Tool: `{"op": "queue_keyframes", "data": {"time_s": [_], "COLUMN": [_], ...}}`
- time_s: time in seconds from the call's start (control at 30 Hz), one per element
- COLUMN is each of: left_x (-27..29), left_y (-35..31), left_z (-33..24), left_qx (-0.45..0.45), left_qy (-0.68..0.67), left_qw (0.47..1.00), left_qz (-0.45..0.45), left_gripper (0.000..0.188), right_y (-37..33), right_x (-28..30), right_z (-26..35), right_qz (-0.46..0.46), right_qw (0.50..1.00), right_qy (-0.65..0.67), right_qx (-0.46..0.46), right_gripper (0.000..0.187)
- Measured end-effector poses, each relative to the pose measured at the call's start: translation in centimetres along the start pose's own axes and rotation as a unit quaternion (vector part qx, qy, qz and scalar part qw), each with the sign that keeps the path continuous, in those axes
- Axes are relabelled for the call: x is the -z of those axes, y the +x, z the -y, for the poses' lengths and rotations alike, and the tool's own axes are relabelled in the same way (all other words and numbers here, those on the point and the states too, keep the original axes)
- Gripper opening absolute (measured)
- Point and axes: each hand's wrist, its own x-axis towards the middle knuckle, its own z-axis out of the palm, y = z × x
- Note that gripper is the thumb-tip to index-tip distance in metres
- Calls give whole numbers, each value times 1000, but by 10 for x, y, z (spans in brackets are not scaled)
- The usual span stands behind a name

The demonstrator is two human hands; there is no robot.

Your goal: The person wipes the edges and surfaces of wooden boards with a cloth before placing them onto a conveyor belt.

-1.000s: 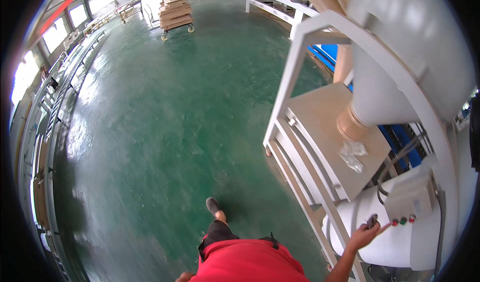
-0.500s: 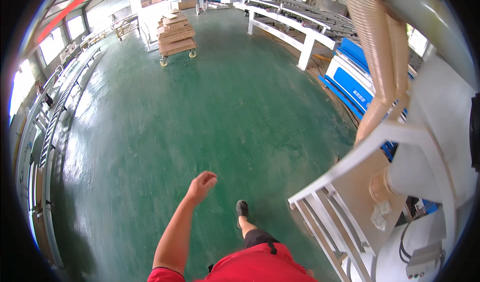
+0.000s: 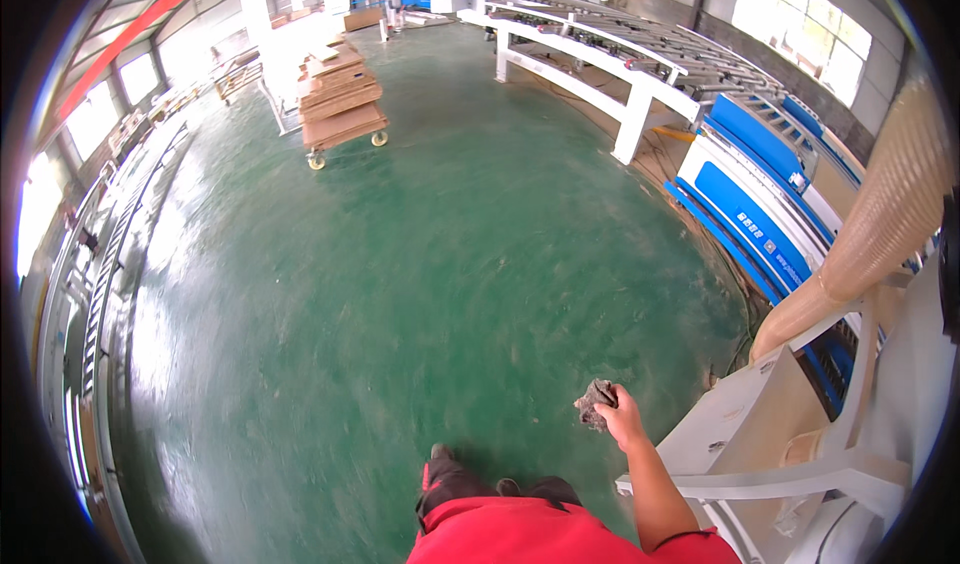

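Observation:
My right hand point(image 3: 626, 422) is held out ahead over the floor, its fingers closed on a crumpled grey-brown rag point(image 3: 596, 404). The rag bunches out past the fingertips, and part of it is hidden in the grip. My right forearm passes beside the white metal frame of a machine point(image 3: 770, 485). My left hand is out of view.
On the right stand a ribbed tan hose point(image 3: 880, 234), a blue-and-white machine point(image 3: 755, 214) and a white roller conveyor point(image 3: 632, 119). A wheeled cart point(image 3: 345, 127) stacked with boards is ahead. Another roller conveyor point(image 3: 97, 319) runs along the left. The floor point(image 3: 400, 274) is green.
My left hand has swung out of view. My right hand has come into view with the rag. The cart and right-hand machines appear nearer, and the hose sits farther right.

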Motion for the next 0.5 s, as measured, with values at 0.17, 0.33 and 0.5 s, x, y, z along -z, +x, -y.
{"op": "queue_keyframes", "data": {"time_s": [0.17, 0.33, 0.5], "left_x": [157, 475, 623], "left_y": [69, 192, 78], "left_z": [-53, -209, -437], "left_qx": [-62, -199, -330], "left_qy": [34, 21, -328], "left_qw": [997, 950, 866], "left_qz": [-2, -241, -181], "left_gripper": [34, 21, 21], "right_y": [4, -194, -397], "right_x": [-59, -46, -100], "right_z": [-36, -203, -179], "right_qz": [-56, -288, -397], "right_qw": [998, 877, 866], "right_qy": [-26, 206, 62], "right_qx": [-34, -325, -298], "right_gripper": [34, 42, 15]}}
